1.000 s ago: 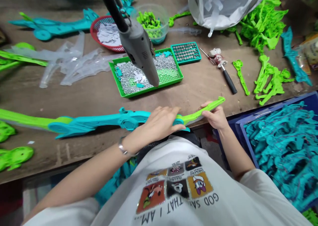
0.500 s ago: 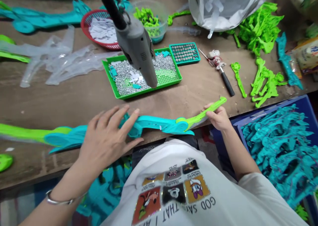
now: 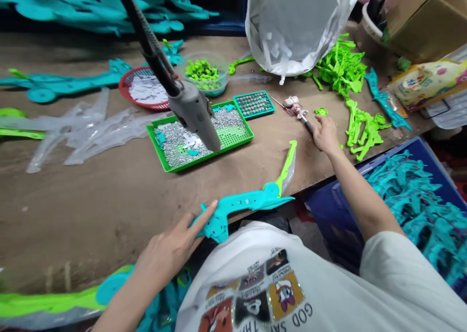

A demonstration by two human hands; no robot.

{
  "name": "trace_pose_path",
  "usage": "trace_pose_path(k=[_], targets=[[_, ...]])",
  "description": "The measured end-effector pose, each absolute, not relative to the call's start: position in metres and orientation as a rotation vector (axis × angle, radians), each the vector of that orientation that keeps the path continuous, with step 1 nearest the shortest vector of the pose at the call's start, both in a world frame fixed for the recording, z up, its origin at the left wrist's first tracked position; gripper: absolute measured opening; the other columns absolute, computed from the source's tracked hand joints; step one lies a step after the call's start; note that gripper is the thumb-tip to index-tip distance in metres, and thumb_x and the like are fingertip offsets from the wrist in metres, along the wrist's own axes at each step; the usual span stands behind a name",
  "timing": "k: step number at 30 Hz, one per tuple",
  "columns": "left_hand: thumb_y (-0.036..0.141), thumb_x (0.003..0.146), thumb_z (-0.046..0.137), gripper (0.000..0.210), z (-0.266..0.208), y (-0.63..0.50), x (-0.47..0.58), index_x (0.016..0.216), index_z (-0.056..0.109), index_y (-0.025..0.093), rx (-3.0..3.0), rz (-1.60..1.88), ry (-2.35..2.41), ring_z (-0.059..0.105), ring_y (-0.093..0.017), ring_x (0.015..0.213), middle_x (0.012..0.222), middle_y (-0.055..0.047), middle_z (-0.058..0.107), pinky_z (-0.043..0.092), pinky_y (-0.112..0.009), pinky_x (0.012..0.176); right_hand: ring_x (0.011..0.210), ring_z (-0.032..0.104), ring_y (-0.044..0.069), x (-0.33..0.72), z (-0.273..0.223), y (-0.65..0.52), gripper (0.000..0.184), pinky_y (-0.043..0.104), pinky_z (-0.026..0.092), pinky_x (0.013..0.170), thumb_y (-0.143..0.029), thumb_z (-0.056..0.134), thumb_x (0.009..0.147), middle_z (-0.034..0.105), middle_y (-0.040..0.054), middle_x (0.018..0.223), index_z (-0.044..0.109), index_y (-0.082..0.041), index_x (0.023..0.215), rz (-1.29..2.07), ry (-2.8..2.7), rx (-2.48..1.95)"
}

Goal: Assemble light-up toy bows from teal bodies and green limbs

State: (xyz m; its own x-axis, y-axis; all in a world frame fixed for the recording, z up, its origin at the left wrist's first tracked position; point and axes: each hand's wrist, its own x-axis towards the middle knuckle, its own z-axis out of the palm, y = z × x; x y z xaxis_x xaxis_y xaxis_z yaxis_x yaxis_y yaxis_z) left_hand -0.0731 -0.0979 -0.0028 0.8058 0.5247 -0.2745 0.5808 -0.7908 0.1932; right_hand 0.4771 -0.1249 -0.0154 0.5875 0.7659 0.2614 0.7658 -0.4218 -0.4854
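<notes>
A turquoise plastic toy bow (image 3: 244, 201) lies along the table's front edge, with a light green tip arm (image 3: 286, 169) angled up at its right. My left hand (image 3: 178, 239) is closed round its middle grip, index finger stretched along it; that hand and forearm hide part of it. A second light green arm lies at the lower left, past a turquoise disc (image 3: 111, 287). My right hand (image 3: 326, 133) is at a black-handled screwdriver (image 3: 308, 127), its fingers curled by the handle and partly hidden. A loose light green part (image 3: 321, 111) lies partly under that hand.
Ahead stand a green tray (image 3: 204, 158) of small metal pieces, a turquoise tray (image 3: 254, 103), a red basket (image 3: 124, 86) and a clear bowl (image 3: 219, 86). A grey tool (image 3: 199, 120) hangs over the green tray. A blue crate (image 3: 426, 149) of turquoise parts stands at right.
My right hand has let go of the bow's green arm and moved up to the screwdriver. The bow has swung, its left end nearer me. My left hand stays on its middle.
</notes>
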Motion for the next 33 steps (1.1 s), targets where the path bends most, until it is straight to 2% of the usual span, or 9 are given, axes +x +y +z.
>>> trace_pose_path(k=[4,7,10,12,15,20,26,29,33], targets=[[0.030,0.104,0.041,0.066,0.003,-0.123,-0.073,0.167,0.024,0.040,2.680,-0.306,0.866,0.074,-0.029,0.091,0.116,-0.012,0.066,0.052,-0.028,0.057,0.124,0.057,0.037,0.493,-0.032,-0.095,0.046,0.060,0.043,0.112,-0.022,0.060,0.089,0.065,0.0237,0.126,0.064,-0.010,0.133,0.071,-1.347,-2.456],[0.028,0.104,0.039,0.067,0.006,-0.139,-0.073,0.167,0.020,0.042,2.663,-0.345,0.855,0.073,-0.025,0.088,0.110,-0.008,0.064,0.052,-0.026,0.061,0.120,0.060,0.036,0.490,-0.034,-0.093,0.047,0.059,0.046,0.109,-0.020,0.055,0.091,0.062,0.0233,0.131,0.062,-0.013,0.138,0.027,-1.347,-2.455],[0.027,0.105,0.039,0.069,0.008,-0.148,-0.074,0.168,0.015,0.042,2.640,-0.399,0.842,0.073,-0.025,0.088,0.115,-0.009,0.062,0.051,-0.027,0.061,0.114,0.063,0.034,0.485,-0.018,-0.109,0.046,0.058,0.048,0.105,-0.028,0.053,0.096,0.063,0.0219,0.129,0.063,-0.015,0.139,-0.044,-1.324,-2.398],[0.029,0.105,0.038,0.069,0.007,-0.152,-0.075,0.168,0.013,0.043,2.619,-0.424,0.835,0.072,-0.025,0.087,0.118,-0.009,0.061,0.050,-0.027,0.060,0.107,0.065,0.031,0.478,0.001,-0.131,0.044,0.055,0.050,0.102,-0.036,0.055,0.098,0.068,0.0184,0.117,0.066,-0.016,0.135,-0.022,-1.318,-2.336],[0.030,0.106,0.036,0.067,0.006,-0.158,-0.078,0.167,0.014,0.044,2.595,-0.431,0.821,0.070,-0.024,0.082,0.113,-0.008,0.061,0.047,-0.026,0.058,0.081,0.066,0.024,0.448,0.032,-0.185,0.046,0.045,0.056,0.086,-0.050,0.060,0.097,0.070,0.0081,0.090,0.069,-0.020,0.131,0.154,-1.255,-2.202],[0.030,0.105,0.035,0.065,0.006,-0.168,-0.077,0.167,0.018,0.042,2.545,-0.393,0.848,0.067,-0.027,0.081,0.103,-0.007,0.059,0.043,-0.027,0.056,0.058,0.059,0.017,0.368,0.064,-0.290,0.044,0.033,0.052,0.062,-0.052,0.055,0.101,0.068,0.0014,0.075,0.069,-0.028,0.135,0.481,-1.241,-2.160],[0.034,0.105,0.032,0.062,0.004,-0.167,-0.076,0.166,0.027,0.039,2.435,-0.435,0.896,0.063,-0.024,0.078,0.107,-0.010,0.059,0.041,-0.027,0.057,0.075,0.070,0.019,0.332,0.044,-0.344,0.049,0.033,0.057,0.077,-0.040,0.053,0.104,0.076,0.0070,0.092,0.060,-0.022,0.149,0.318,-1.363,-2.257],[0.035,0.105,0.031,0.061,0.003,-0.166,-0.077,0.166,0.028,0.038,2.409,-0.420,0.899,0.063,-0.024,0.079,0.108,-0.011,0.059,0.040,-0.027,0.057,0.079,0.072,0.020,0.339,0.023,-0.338,0.049,0.034,0.058,0.081,-0.039,0.050,0.105,0.078,0.0113,0.099,0.060,-0.017,0.148,0.166,-1.377,-2.275],[0.035,0.105,0.031,0.062,0.005,-0.167,-0.076,0.166,0.022,0.044,2.423,-0.408,0.910,0.062,-0.024,0.079,0.108,-0.009,0.059,0.034,-0.025,0.057,0.078,0.073,0.022,0.352,0.012,-0.324,0.048,0.035,0.058,0.079,-0.041,0.048,0.106,0.079,0.0123,0.097,0.064,-0.015,0.143,0.250,-1.471,-2.314]])
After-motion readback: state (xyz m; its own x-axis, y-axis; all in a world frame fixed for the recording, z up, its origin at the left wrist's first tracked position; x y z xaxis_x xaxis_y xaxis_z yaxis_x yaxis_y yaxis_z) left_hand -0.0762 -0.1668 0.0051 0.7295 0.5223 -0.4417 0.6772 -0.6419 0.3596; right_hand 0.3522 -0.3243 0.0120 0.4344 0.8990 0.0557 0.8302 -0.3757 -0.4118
